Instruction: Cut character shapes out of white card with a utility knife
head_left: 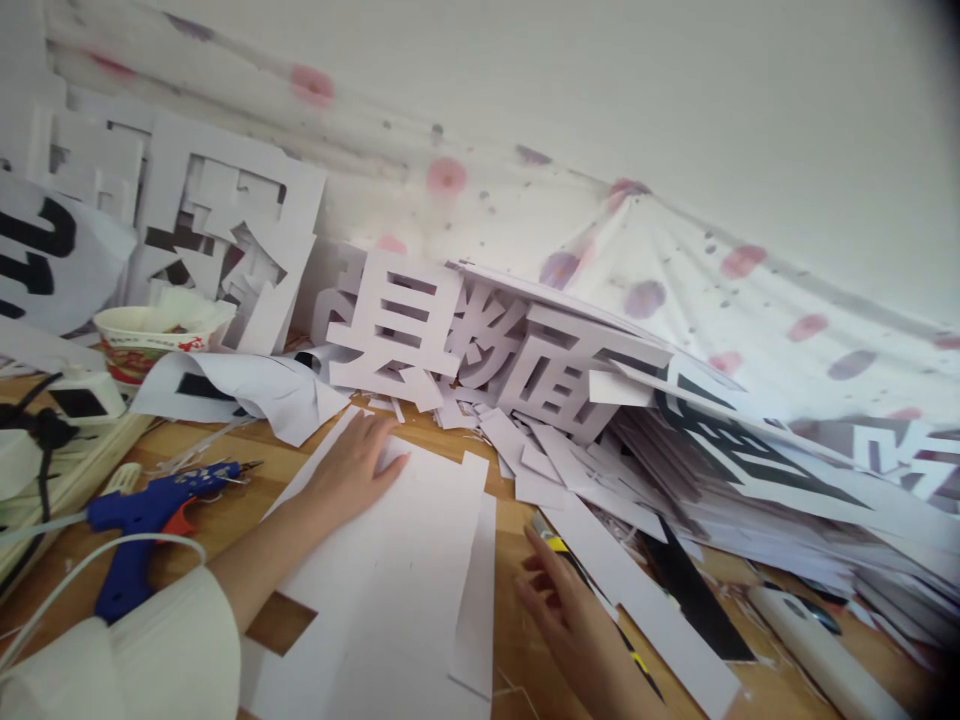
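Head camera view showed my left hand (pixel 360 465) spread open, palm down, on the far end of a long white sheet (pixel 375 570), which lay flat on the wooden table (pixel 510 640) and ran back toward me, under and beside my forearm. My right hand (pixel 574 620) was off it, just past its right edge, fingers loosely bent and apart, near a yellow-and-black cutter (pixel 556 543); I could not tell whether my fingertips touched that.

I judged the sheet light and thin, stiff enough to stay flat but easy to crease, and smooth enough to slide if pressed unevenly. It looked weakest around the square cut-out (pixel 281 623) near its left edge and at the small tab (pixel 475 470) on its far right corner. Best was a flat palm on the broad middle, or both long edges for lifting.
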`<state>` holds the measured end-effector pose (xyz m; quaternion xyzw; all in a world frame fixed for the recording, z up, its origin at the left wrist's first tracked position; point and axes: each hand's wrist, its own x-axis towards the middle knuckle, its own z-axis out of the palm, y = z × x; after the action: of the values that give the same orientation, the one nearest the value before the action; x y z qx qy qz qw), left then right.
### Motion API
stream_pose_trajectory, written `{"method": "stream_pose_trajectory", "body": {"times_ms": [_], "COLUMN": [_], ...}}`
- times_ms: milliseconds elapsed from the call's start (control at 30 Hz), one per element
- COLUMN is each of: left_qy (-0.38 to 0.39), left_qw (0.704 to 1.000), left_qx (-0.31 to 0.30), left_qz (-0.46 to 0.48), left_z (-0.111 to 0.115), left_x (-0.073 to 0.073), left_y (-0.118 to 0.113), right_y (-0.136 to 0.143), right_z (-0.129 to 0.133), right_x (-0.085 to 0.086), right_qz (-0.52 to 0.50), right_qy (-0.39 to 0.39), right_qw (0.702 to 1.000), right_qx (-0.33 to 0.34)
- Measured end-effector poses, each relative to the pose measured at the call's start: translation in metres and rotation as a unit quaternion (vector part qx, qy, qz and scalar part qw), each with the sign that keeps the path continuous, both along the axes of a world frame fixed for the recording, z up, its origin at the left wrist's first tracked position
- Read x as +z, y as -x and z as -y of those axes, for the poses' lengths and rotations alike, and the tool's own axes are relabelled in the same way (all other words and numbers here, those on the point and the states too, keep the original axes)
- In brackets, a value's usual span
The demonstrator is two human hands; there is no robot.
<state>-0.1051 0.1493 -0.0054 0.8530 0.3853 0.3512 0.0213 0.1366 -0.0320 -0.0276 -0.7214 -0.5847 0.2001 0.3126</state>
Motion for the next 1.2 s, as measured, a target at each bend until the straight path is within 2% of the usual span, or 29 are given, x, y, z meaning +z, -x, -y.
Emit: {"method": "stream_pose_trajectory", "body": {"times_ms": [67, 100, 267, 433, 600, 800, 967, 1067, 1133, 1200], "left_qy": [-0.02, -0.032, -0.081, -0.078, -0.085, -0.062, -0.052, -0.061, -0.06, -0.057], "left_qw": [1.0, 0.999, 0.994, 0.992, 0.993, 0.995, 0.997, 0.996, 0.996, 0.996], "left_qx": [0.007, 0.011, 0.047, 0.064, 0.066, 0.055, 0.017, 0.021, 0.029, 0.036], "left_qz": [0.017, 0.025, 0.065, 0.071, 0.057, 0.057, 0.057, 0.058, 0.059, 0.056], "left_z": [-0.002, -0.004, -0.008, -0.009, -0.009, -0.006, 0.002, 0.002, 0.0, -0.002], "left_x": [0.003, 0.004, 0.01, 0.012, 0.012, 0.012, 0.009, 0.007, 0.006, 0.005], "left_y": [0.005, 0.007, 0.016, 0.017, 0.015, 0.014, 0.008, 0.004, 0.004, 0.004], "right_y": [0.012, 0.017, 0.032, 0.037, 0.039, 0.037, 0.005, -0.022, -0.034, -0.037], "right_z": [-0.012, -0.018, -0.049, -0.065, -0.061, -0.062, -0.067, -0.068, -0.068, -0.068], "right_x": [0.004, 0.004, -0.008, -0.021, -0.013, -0.007, -0.001, 0.005, 0.007, 0.008], "right_qz": [-0.151, -0.185, -0.307, -0.403, -0.42, -0.392, -0.35, -0.336, -0.336, -0.333], "right_qy": [0.042, 0.052, 0.054, -0.004, -0.071, -0.121, -0.154, -0.158, -0.149, -0.125], "right_qw": [0.988, 0.981, 0.95, 0.915, 0.904, 0.911, 0.916, 0.911, 0.911, 0.921], "right_qx": [0.002, 0.005, 0.001, -0.01, -0.031, -0.049, -0.121, -0.182, -0.186, -0.162]}}
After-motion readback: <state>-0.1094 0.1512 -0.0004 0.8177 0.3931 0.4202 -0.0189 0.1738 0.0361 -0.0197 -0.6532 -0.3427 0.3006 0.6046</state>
